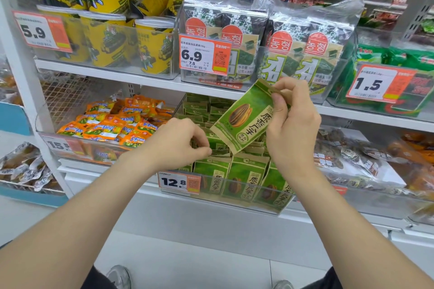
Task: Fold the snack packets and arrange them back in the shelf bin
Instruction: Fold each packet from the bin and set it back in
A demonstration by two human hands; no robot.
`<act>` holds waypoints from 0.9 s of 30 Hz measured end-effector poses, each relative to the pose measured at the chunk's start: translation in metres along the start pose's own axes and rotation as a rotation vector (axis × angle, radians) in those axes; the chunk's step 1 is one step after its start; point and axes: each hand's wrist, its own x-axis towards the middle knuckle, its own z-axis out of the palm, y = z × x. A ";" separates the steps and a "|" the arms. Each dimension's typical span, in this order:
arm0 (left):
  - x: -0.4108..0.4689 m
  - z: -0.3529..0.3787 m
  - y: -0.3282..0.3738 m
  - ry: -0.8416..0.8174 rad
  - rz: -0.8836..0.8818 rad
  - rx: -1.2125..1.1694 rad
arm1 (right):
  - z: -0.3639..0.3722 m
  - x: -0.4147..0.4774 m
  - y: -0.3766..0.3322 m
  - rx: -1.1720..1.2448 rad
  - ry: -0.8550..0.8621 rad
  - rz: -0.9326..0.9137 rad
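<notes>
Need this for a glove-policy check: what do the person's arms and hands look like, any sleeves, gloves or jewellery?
Both are uncovered. The left hand and right hand wear no gloves, and no rings show. The left forearm and right forearm are bare to the picture's edge: no sleeve, watch or bracelet in view. No markings or tattoos are visible.

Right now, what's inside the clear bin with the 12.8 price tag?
Green sunflower-seed packets stand in rows in the clear bin. The raised packet, left hand and right hand cover the middle rows.
</notes>
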 end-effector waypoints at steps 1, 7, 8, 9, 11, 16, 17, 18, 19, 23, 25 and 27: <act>-0.001 -0.002 -0.001 -0.048 -0.004 0.014 | 0.003 0.001 -0.001 0.002 0.007 -0.014; -0.003 0.002 0.002 0.028 -0.024 0.139 | 0.027 0.004 0.000 -0.033 0.017 -0.167; -0.003 0.002 0.004 0.059 -0.013 0.169 | 0.032 0.004 0.000 -0.037 0.017 -0.184; -0.003 0.002 0.005 0.083 0.000 0.195 | 0.036 0.005 0.001 -0.043 0.017 -0.193; -0.003 0.002 0.004 0.107 0.015 0.236 | 0.042 0.006 0.004 -0.062 0.019 -0.204; -0.004 0.009 0.001 0.071 0.054 0.344 | 0.050 0.003 0.012 -0.079 -0.154 -0.251; -0.005 0.011 0.001 0.062 0.060 0.359 | 0.050 0.002 0.013 -0.075 -0.258 -0.265; -0.006 0.012 0.000 0.052 0.063 0.367 | 0.049 0.001 0.014 -0.079 -0.364 -0.266; -0.007 0.013 -0.001 0.048 0.065 0.367 | 0.046 0.002 0.014 -0.086 -0.451 -0.254; -0.010 0.017 -0.002 0.077 0.051 0.350 | 0.031 0.010 0.010 -0.036 -0.457 -0.143; -0.010 0.021 0.000 0.120 0.045 0.346 | 0.025 0.011 0.005 -0.012 -0.301 -0.133; -0.010 0.023 0.002 0.161 0.034 0.329 | 0.025 0.010 0.000 0.003 -0.235 -0.133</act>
